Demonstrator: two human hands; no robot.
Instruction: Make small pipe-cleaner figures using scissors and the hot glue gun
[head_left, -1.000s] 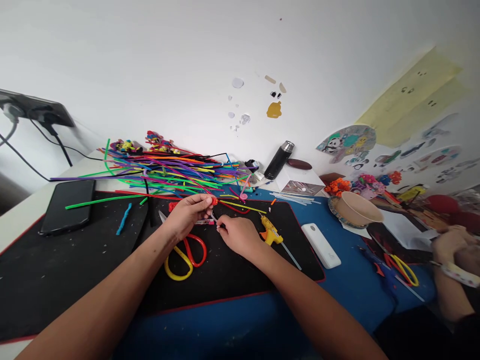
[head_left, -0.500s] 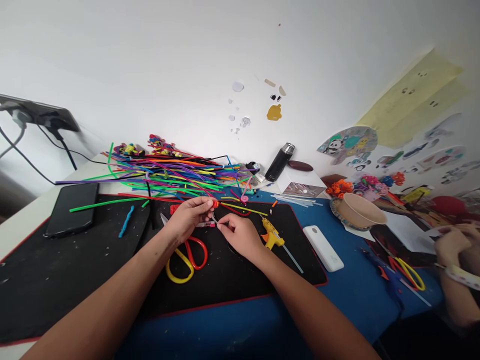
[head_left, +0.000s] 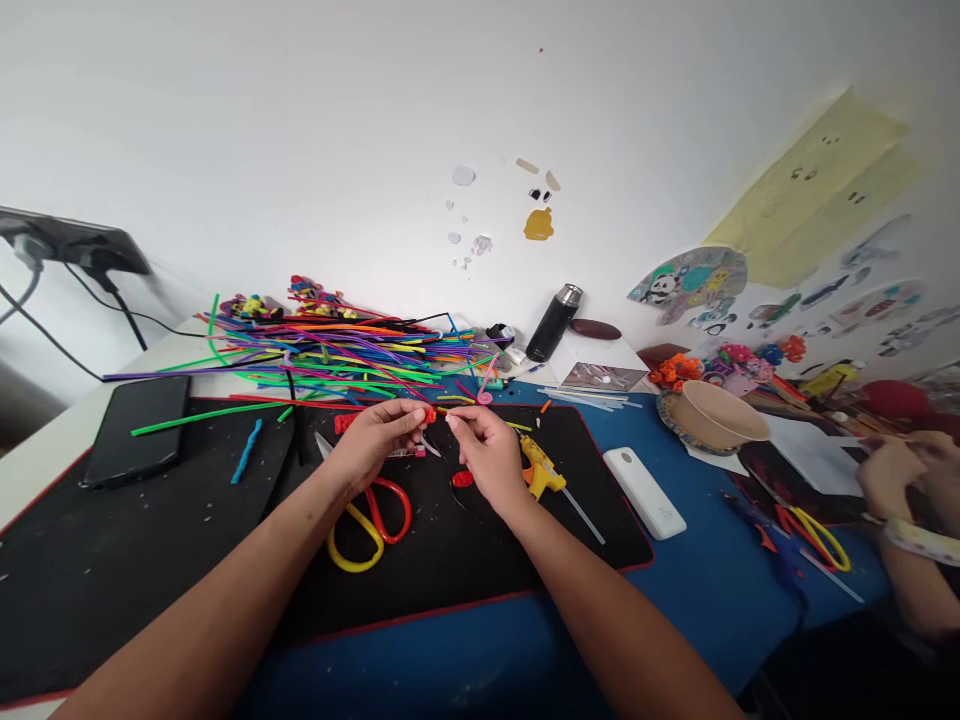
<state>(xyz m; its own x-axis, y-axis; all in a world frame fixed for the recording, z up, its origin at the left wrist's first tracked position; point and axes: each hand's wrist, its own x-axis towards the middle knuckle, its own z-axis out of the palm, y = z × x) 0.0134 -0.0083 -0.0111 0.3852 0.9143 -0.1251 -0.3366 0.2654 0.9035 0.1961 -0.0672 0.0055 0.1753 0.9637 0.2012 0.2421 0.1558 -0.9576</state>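
My left hand is closed in a pinch on a small red fuzzy piece, which looks like twisted pipe cleaner. A thin whitish strip hangs just below it. Close beside the red piece, my right hand has thumb and forefinger pinched together; whatever is between them is too small to name. Under the right hand lies a red coiled piece on the black mat. Scissors with red and yellow handles lie below my left wrist. A yellow glue gun rests right of my right hand.
Many coloured pipe cleaners are heaped along the wall. A phone and a blue twisted piece lie left. Rightward are a white power bank, a black flask, a bowl and another person's hands.
My right hand has moved up from the whitish strip's lower end to beside the red piece. The red coil beneath it now shows. The view has shifted slightly.
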